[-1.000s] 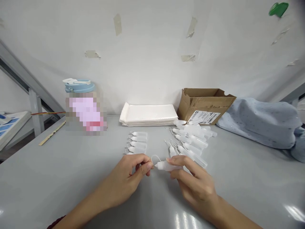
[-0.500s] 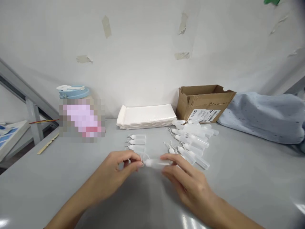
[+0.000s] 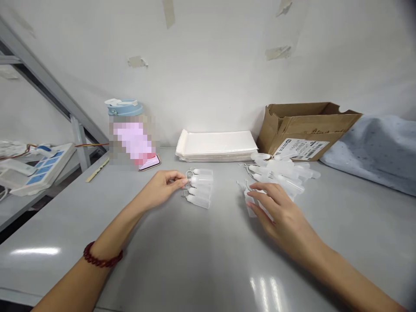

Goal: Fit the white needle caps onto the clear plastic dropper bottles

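Head view: before the white stack (image 3: 217,145), the left hand (image 3: 157,190) pinches one bottle (image 3: 202,179) by its nozzle end, in a short row (image 3: 199,202). Open table (image 3: 225,190) parts that row from the bottle pile (image 3: 283,169) at the stack's right front, where the right hand (image 3: 281,214) hangs, fingers spread (contact unclear). The table's left edge lies well left of the stack. Half a second ago both hands held one bottle.

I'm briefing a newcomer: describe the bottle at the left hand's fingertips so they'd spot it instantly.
Find the stack of white envelopes by the wall. On the grey table in front lies a row of translucent squeeze bottles. The wanted bottle alone has its nozzle end at the left hand's fingertips.
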`<move>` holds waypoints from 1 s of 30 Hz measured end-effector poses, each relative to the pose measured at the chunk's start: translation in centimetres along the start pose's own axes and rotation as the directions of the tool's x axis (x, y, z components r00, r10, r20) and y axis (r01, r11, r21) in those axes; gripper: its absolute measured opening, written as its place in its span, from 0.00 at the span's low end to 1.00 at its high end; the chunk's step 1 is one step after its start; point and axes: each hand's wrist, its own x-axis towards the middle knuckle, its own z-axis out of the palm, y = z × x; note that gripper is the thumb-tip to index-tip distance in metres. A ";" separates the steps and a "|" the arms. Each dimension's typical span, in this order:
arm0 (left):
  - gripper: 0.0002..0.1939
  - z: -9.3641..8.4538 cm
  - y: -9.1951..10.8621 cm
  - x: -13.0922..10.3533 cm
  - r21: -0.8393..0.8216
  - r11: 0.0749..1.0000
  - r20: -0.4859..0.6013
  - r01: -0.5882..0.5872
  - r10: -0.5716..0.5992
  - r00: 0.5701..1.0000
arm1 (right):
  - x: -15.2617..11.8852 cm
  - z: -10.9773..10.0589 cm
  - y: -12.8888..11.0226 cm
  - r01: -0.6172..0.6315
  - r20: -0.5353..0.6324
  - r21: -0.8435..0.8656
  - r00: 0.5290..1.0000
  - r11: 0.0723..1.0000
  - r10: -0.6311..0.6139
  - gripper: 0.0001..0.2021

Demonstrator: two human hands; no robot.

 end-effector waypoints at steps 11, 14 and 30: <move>0.18 0.4 -0.3 -0.2 0.168 0.986 -0.138 0.008 0.015 0.990 | -0.4 0.1 -0.8 0.010 0.105 -0.143 0.994 0.990 0.005 0.10; 0.18 0.4 -0.1 -0.4 0.258 0.966 -0.241 0.009 0.056 0.969 | -0.6 0.5 -0.8 0.016 0.146 -0.175 0.989 0.984 0.010 0.10; 0.11 5.3 4.1 -4.2 0.255 0.812 -0.037 -0.525 0.551 0.834 | 0.2 -1.1 -2.0 0.075 -0.126 0.181 0.991 0.981 -0.052 0.11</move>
